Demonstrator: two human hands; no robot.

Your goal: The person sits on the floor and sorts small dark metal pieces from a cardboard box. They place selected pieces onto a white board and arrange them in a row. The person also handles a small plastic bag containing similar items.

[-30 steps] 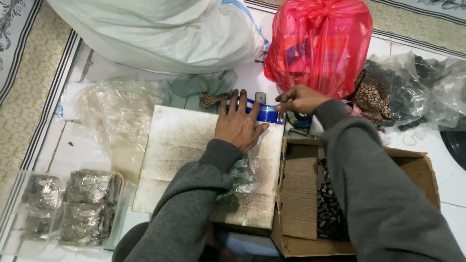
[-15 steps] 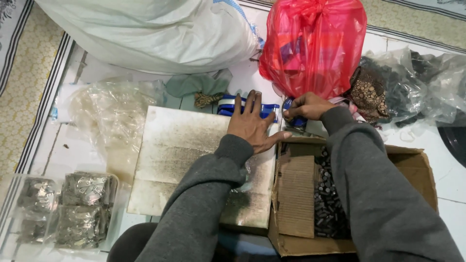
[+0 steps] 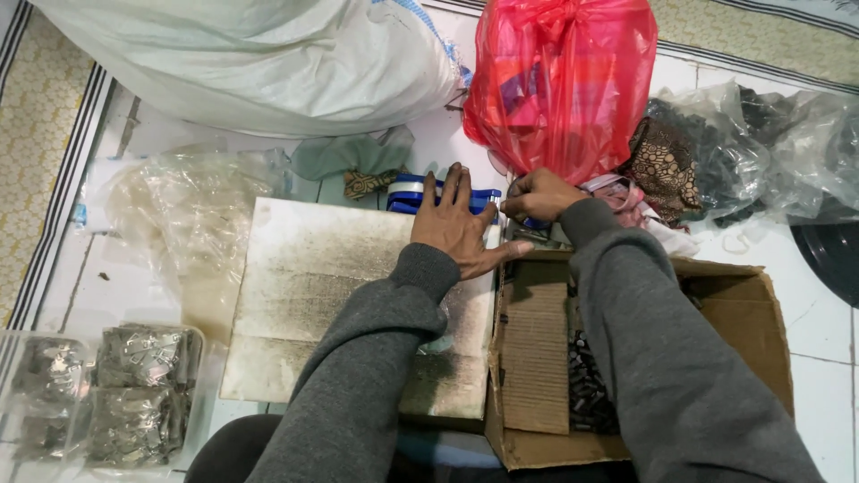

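white tiled floor here. on it sit a stained board, cardboard box, red plastic bag, big white sack.

One head-worn camera looks steeply down, close over the floor

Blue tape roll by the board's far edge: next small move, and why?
Probably draw the right hand rightward to pull tape off the blue tape roll: the left hand lies flat on the roll and the board, and the right hand's fingers are pinched shut beside it.

place: home floor workspace | evidence: tiled floor, rug, sacks, cardboard box
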